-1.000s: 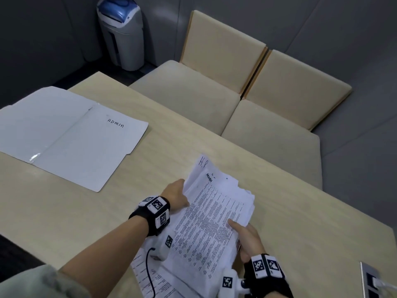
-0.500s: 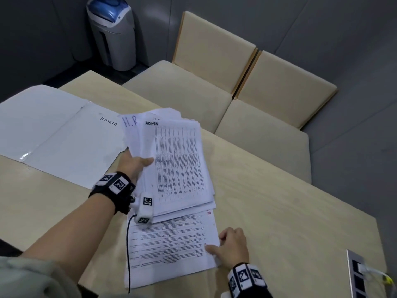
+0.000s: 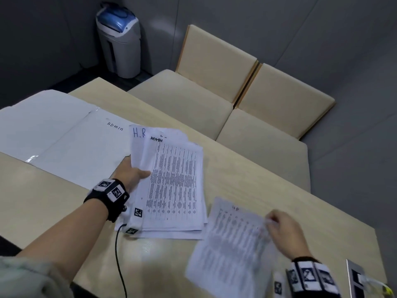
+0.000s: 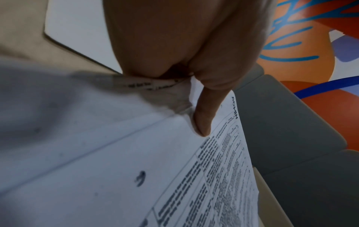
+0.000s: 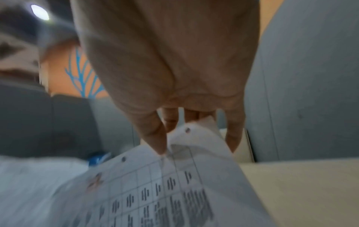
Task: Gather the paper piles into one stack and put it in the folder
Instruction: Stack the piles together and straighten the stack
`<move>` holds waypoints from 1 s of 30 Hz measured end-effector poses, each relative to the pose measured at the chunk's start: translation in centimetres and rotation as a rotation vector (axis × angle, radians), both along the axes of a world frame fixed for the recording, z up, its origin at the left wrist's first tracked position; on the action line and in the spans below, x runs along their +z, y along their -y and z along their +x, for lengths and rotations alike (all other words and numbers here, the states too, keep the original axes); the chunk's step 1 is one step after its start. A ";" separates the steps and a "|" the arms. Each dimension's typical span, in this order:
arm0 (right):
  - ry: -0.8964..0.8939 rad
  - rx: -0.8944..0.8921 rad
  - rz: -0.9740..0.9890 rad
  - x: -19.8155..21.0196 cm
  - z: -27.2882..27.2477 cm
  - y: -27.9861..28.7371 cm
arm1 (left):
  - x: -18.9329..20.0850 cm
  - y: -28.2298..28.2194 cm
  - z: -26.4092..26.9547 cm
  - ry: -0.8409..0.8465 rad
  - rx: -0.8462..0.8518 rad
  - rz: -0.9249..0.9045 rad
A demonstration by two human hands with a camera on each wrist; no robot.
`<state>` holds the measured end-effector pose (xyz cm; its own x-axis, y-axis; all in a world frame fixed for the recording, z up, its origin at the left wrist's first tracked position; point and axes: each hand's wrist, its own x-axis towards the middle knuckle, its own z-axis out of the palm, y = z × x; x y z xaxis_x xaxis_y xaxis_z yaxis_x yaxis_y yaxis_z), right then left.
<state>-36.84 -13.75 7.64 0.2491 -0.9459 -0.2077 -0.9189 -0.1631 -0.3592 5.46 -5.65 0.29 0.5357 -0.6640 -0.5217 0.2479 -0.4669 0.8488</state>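
Two piles of paper are not yet joined. The counter (image 3: 247,175) carries the open folder (image 3: 64,143) at the far left. The left hand (image 3: 131,174) grips the bigger pile (image 3: 171,179) by its left edge, its lower end near the counter. The right hand (image 3: 283,231) pinches the smaller pile (image 3: 232,246), lifted and blurred. To do it well, I think the smaller pile should go flat on the bigger one, corners matched, before both move to the folder.

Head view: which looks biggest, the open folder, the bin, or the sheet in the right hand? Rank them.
1. open folder, clearly largest.
2. and 3. sheet and bin: unsure. The sheet looks somewhat larger, but it is blurred and nearer the camera.
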 end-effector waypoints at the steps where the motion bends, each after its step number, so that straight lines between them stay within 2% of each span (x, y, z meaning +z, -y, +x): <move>1: 0.161 -0.016 -0.016 2.3 0.1 0.5 | -0.2 0.1 -0.3 0.000 -0.028 -0.001; 4: 0.614 -0.039 0.040 8.9 2.2 0.9 | -0.3 0.5 -2.1 -0.018 -0.123 0.035; 7: 0.689 -0.020 0.007 10.4 5.2 2.2 | 0.0 1.1 -4.4 -0.011 -0.213 0.058; 9: 0.643 -0.051 0.021 8.2 7.0 3.6 | -0.2 1.6 -5.8 -0.019 -0.227 0.057; 12: 0.570 -0.160 0.097 2.5 8.7 5.4 | -0.5 1.9 -7.1 -0.042 -0.201 0.029; 15: 0.613 -0.288 0.223 -2.2 9.3 5.7 | -0.1 1.5 -8.0 -0.069 -0.244 0.036; 18: 0.624 -0.472 0.297 -5.1 9.0 4.9 | -0.6 1.0 -8.0 -0.117 -0.255 0.037; 20: 0.488 -0.634 0.326 -6.5 8.2 3.7 | -1.0 0.8 -8.0 -0.077 -0.288 0.050; 22: 0.385 -0.715 0.415 -8.5 7.0 2.1 | -1.5 0.8 -8.7 -0.004 -0.404 0.078; 26: 0.548 -0.742 0.499 -11.0 6.0 -0.1 | -1.2 1.4 -11.8 0.089 -0.626 0.073; 28: 0.623 -0.757 0.454 -10.6 5.4 -0.4 | 0.0 2.2 -12.3 0.053 -0.649 -0.024; 30: 0.730 -0.809 0.329 -8.7 4.8 -0.3 | 2.1 2.9 -12.2 -0.041 -0.659 -0.141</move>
